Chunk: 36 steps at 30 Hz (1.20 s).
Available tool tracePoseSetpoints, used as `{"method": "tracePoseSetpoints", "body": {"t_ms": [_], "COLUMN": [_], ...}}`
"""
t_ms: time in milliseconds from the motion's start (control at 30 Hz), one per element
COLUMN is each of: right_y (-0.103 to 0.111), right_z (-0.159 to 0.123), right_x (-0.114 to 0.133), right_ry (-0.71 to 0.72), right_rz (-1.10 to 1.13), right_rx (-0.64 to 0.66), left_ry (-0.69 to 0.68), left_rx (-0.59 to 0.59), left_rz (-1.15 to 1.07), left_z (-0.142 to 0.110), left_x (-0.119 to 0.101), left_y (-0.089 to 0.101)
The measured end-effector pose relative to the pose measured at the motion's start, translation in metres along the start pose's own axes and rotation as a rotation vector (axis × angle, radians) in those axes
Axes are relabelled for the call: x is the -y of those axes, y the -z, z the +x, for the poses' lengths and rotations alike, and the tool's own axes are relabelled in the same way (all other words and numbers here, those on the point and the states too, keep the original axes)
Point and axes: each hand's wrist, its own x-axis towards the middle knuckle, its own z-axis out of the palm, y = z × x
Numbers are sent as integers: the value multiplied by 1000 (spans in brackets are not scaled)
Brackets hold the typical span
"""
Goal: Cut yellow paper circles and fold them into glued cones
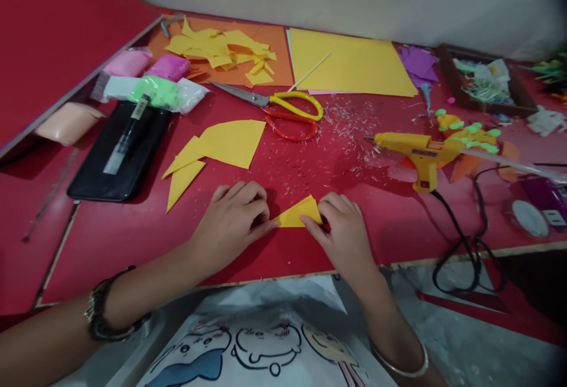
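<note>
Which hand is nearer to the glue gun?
Right. The right hand is below and left of the glue gun in the picture; the left hand is farther left, across the folded yellow paper.

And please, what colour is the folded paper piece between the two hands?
The folded paper piece is yellow, as the head view shows.

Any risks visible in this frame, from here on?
The right hand might snag the black cord hanging past the table edge and drag the glue gun. The folded yellow paper could crease unevenly if its layers slip.
</note>
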Motion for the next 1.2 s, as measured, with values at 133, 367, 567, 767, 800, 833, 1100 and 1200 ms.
{"method": "tracePoseSetpoints", "body": {"t_ms": [133, 367, 567, 767, 800, 833, 1100, 1200], "right_y": [0, -1, -1, 3, 3, 3, 6, 13], "right_z": [0, 0, -3, -21, -24, -26, -26, -28], "right_x": [0, 1, -1, 13, 16, 19, 14, 4], "right_ry": [-8, 3, -23, 271, 318, 352, 288, 222], "right_rz": [-12, -61, -13, -94, -97, -96, -37, 17], "right_rx": [3, 15, -68, -130, -89, -46, 49, 69], "left_ry": [12, -254, -527, -516, -509, -502, -478, -470], "left_rx": [44, 166, 232, 185, 180, 180, 230, 275], "left_rz": [-39, 32, 133, 175, 170, 162, 115, 118], "left_z": [0, 11, 29, 27, 26, 25, 25, 27], "left_x": [5, 23, 32, 37, 38, 39, 38, 36], "left_y": [3, 10, 16, 10, 10, 9, 13, 17]}}
